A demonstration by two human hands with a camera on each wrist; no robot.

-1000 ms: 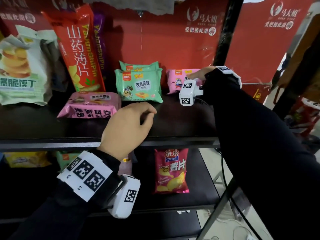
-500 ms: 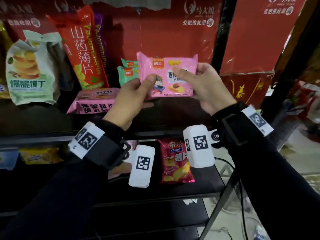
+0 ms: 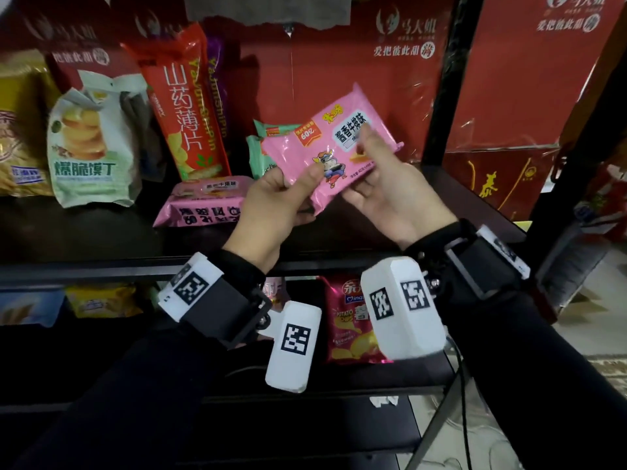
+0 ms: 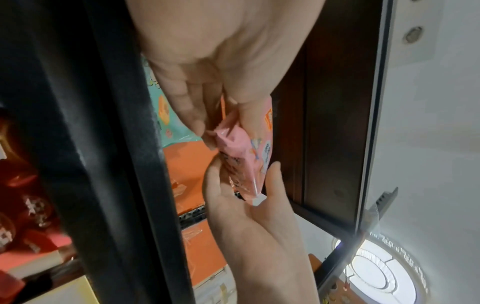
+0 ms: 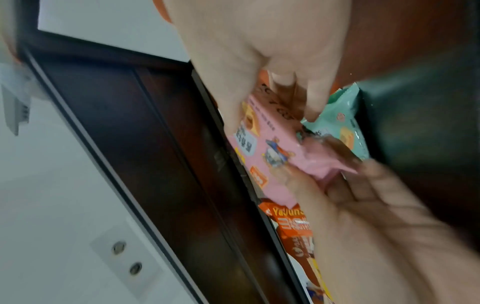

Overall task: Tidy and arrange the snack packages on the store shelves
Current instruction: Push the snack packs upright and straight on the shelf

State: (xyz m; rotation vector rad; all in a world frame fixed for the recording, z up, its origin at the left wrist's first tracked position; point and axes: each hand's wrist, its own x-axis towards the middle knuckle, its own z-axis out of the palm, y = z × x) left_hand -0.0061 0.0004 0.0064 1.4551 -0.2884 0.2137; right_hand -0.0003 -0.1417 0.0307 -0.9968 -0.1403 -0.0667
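A pink snack packet is held in the air in front of the upper shelf, tilted with its right end higher. My left hand pinches its lower left end, thumb on the front. My right hand holds the right part, thumb across the front label. The left wrist view shows the pink snack packet edge-on between both hands; the right wrist view shows the pink snack packet blurred. A second pink packet lies flat on the shelf. Green packets stand behind the held one.
A tall red chip bag and a pale green biscuit bag stand at the left of the dark upper shelf. A red potato chip bag stands on the lower shelf. A black upright post bounds the shelf on the right.
My right hand took the pink packet from the shelf's right side, my left hand joined it, and both now hold it tilted, its right end raised since half a second ago.
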